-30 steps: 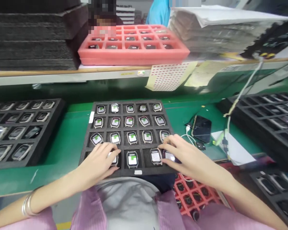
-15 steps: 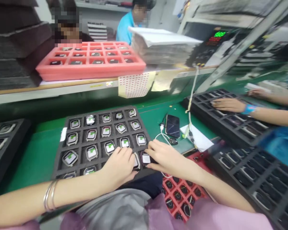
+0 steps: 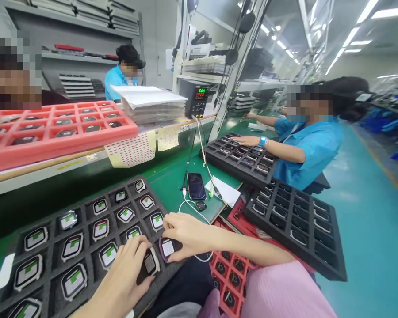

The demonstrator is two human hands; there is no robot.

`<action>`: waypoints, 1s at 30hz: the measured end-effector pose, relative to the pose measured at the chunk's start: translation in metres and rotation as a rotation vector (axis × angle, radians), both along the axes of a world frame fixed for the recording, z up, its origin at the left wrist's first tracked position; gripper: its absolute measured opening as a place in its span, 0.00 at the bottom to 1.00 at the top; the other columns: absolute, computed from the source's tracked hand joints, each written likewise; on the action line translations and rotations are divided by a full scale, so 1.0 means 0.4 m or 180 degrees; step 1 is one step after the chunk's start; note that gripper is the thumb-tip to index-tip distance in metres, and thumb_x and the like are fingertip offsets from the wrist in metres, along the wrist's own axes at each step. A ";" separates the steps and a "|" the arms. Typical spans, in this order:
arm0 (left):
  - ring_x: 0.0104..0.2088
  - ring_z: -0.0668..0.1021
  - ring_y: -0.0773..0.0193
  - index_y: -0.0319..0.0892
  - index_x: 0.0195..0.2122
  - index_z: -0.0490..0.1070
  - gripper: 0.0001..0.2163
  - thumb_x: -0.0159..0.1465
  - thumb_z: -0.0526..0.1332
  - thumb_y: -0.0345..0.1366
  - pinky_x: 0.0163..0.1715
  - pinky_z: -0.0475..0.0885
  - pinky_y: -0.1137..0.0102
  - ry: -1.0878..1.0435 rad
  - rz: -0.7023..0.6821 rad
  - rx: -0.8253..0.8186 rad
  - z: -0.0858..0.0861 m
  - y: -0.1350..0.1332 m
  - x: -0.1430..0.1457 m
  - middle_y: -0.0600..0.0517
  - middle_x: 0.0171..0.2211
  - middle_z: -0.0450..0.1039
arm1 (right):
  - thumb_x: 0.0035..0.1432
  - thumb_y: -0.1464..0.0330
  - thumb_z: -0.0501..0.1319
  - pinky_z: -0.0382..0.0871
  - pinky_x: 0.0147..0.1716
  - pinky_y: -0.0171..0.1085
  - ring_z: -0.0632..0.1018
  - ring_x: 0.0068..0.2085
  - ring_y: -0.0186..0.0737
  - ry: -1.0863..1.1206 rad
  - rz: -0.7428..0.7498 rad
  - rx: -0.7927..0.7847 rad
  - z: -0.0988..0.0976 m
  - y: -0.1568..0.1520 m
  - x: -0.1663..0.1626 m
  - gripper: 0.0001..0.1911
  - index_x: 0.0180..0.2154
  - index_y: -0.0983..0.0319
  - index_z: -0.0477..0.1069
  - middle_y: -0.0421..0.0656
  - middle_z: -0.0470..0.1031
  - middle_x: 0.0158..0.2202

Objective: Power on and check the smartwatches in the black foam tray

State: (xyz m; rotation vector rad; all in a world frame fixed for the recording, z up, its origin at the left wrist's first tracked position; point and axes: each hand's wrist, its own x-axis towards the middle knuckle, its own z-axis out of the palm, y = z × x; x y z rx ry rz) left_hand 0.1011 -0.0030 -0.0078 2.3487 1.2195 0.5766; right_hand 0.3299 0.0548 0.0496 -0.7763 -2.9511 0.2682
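A black foam tray (image 3: 6, 269) with several smartwatch bodies showing green-and-white screens lies on the green bench in front of me. My left hand (image 3: 126, 274) has its fingers curled onto a watch body (image 3: 150, 261) in the tray's near row. My right hand (image 3: 187, 234) pinches the neighbouring purple-edged watch body (image 3: 167, 247) at the tray's near right corner. Both hands rest on the tray.
A dark phone (image 3: 196, 186) with a white cable lies right of the tray. A red tray (image 3: 232, 274) sits by my lap, another red tray (image 3: 63, 132) on the shelf. A co-worker in blue (image 3: 305, 141) handles black trays (image 3: 295, 221) at right.
My view has swung up and to the right, bringing the co-worker and aisle into sight. My hands stay on the two near-row watches at the tray's right corner.
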 end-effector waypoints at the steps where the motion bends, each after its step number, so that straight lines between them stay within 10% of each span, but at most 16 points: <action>1: 0.49 0.71 0.49 0.45 0.49 0.63 0.19 0.56 0.57 0.26 0.47 0.68 0.53 -0.0095 -0.0050 -0.0153 0.009 0.002 -0.002 0.45 0.50 0.66 | 0.52 0.54 0.67 0.69 0.37 0.39 0.72 0.39 0.44 0.0304 -0.0100 -0.0104 0.000 -0.003 0.007 0.23 0.39 0.68 0.75 0.49 0.70 0.40; 5: 0.49 0.70 0.51 0.45 0.48 0.63 0.19 0.55 0.56 0.24 0.51 0.66 0.52 -0.0283 -0.0181 -0.0608 0.029 0.008 -0.002 0.46 0.46 0.68 | 0.44 0.62 0.73 0.68 0.47 0.42 0.74 0.45 0.45 0.2094 -0.0648 -0.1397 -0.014 0.000 0.023 0.24 0.43 0.65 0.75 0.52 0.71 0.49; 9: 0.48 0.71 0.52 0.44 0.47 0.64 0.20 0.52 0.58 0.23 0.50 0.66 0.55 -0.0673 -0.0054 -0.0824 0.036 0.007 0.000 0.46 0.45 0.68 | 0.41 0.64 0.75 0.72 0.30 0.37 0.77 0.29 0.38 0.3292 -0.1186 -0.3384 -0.055 0.026 0.003 0.23 0.40 0.65 0.75 0.45 0.78 0.32; 13: 0.46 0.72 0.57 0.45 0.48 0.65 0.21 0.53 0.61 0.24 0.51 0.67 0.60 -0.1724 -0.0047 -0.1580 0.066 0.013 -0.020 0.48 0.46 0.67 | 0.51 0.56 0.69 0.69 0.23 0.31 0.79 0.30 0.38 0.3667 -0.1136 -0.4075 -0.079 0.043 -0.036 0.23 0.43 0.66 0.73 0.51 0.78 0.38; 22: 0.47 0.73 0.61 0.40 0.45 0.73 0.22 0.47 0.71 0.24 0.49 0.64 0.70 -0.3836 0.0671 -0.2340 0.159 0.086 -0.133 0.47 0.44 0.74 | 0.48 0.72 0.72 0.67 0.28 0.26 0.76 0.34 0.31 0.3702 -0.0925 -0.4869 -0.003 0.073 -0.142 0.25 0.49 0.63 0.73 0.47 0.77 0.40; 30: 0.36 0.74 0.67 0.42 0.50 0.70 0.29 0.46 0.66 0.18 0.37 0.66 0.74 -0.4231 0.0699 -0.2674 0.165 0.082 -0.156 0.48 0.39 0.77 | 0.49 0.73 0.70 0.69 0.20 0.28 0.75 0.29 0.32 0.3435 -0.0702 -0.3994 0.028 0.075 -0.223 0.30 0.54 0.60 0.66 0.45 0.74 0.42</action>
